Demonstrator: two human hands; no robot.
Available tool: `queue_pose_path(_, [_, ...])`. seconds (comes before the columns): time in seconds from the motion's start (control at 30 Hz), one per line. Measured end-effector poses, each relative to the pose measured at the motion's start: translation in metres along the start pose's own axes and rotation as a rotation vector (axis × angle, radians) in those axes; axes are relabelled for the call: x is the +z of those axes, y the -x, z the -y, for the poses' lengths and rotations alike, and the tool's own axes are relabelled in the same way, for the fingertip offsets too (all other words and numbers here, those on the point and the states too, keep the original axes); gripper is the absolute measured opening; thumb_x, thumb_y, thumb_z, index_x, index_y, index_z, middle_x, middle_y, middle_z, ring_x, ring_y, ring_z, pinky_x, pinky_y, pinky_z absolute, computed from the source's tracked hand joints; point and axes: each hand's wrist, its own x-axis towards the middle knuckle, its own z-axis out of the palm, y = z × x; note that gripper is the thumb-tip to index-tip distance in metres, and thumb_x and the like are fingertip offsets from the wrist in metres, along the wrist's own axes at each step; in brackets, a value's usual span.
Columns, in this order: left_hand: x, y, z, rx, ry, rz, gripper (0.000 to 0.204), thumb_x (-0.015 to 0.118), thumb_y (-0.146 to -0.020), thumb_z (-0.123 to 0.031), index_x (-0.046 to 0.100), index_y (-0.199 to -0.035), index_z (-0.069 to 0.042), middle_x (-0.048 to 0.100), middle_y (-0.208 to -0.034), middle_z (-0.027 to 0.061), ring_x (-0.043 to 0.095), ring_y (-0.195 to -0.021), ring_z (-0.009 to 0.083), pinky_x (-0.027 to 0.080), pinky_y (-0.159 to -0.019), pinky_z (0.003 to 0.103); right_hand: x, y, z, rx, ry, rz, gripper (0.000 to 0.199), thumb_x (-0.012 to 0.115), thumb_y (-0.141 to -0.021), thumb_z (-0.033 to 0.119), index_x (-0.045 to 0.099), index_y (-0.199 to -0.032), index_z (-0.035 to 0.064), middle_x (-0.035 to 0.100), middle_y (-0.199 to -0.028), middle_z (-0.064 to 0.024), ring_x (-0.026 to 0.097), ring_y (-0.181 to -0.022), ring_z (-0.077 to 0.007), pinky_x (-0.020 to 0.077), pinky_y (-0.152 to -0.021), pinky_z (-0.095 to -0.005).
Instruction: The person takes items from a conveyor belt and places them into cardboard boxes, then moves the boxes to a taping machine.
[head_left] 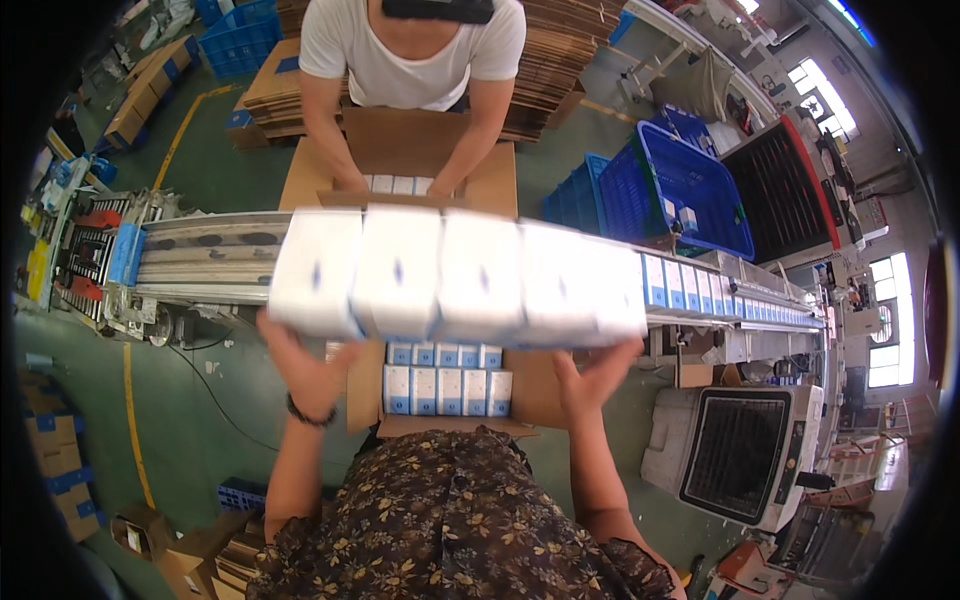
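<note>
Between my two hands I hold a row of several white and blue small boxes, slightly blurred by motion, above the conveyor. My left hand grips the row's left end, its thumb spread along the near side. At the right end, my right hand presses with the fingers partly behind the boxes. Below the row, close to my body, an open carton contains rows of similar white and blue boxes. Part of that carton is hidden by the held row.
Across the conveyor, a person reaches both hands into another open carton. More white and blue boxes line the belt on the right. A blue crate stands beyond it; a grey fan-like machine is at near right.
</note>
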Motion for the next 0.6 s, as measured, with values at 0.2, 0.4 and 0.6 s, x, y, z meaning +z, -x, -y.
queue_pose_path(0.2, [-0.019,0.126,0.05,-0.052,-0.222,0.393,0.067,0.076,-0.078,-0.015,0.046,-0.132,0.008,0.052,-0.132,0.0235,0.057,-0.114,0.0279,0.048,-0.096,0.041,-0.045,0.121,-0.065,0.039,0.484,0.234,0.065,0.074,-0.081,0.025,0.046,-0.131,-0.0072,0.054,-0.128,-0.0259,0.056,-0.113,-0.0392,0.0409,-0.098,-0.0472])
queue_pose_path(0.4, [0.012,0.141,0.111,-0.462,-0.589,1.312,0.093,0.075,-0.08,-0.036,0.024,-0.15,-0.002,0.023,-0.151,0.0318,0.025,-0.14,0.0454,0.028,-0.114,0.044,-0.046,0.135,-0.156,0.427,0.734,0.952,0.079,0.074,-0.08,0.04,0.039,-0.141,0.0016,0.045,-0.136,-0.0312,0.046,-0.125,-0.0434,0.0403,-0.104,-0.0416])
queue_pose_path(0.6, [0.048,0.164,0.139,-0.117,-1.054,1.404,0.085,0.067,-0.08,-0.058,0.027,-0.152,-0.034,0.0,-0.156,0.0313,0.003,-0.14,0.0593,0.024,-0.111,0.06,0.014,0.133,-0.174,0.115,0.853,1.11,0.076,0.066,-0.083,0.054,0.038,-0.147,0.0239,0.023,-0.15,-0.0328,0.023,-0.139,-0.05,0.0288,-0.112,-0.0504])
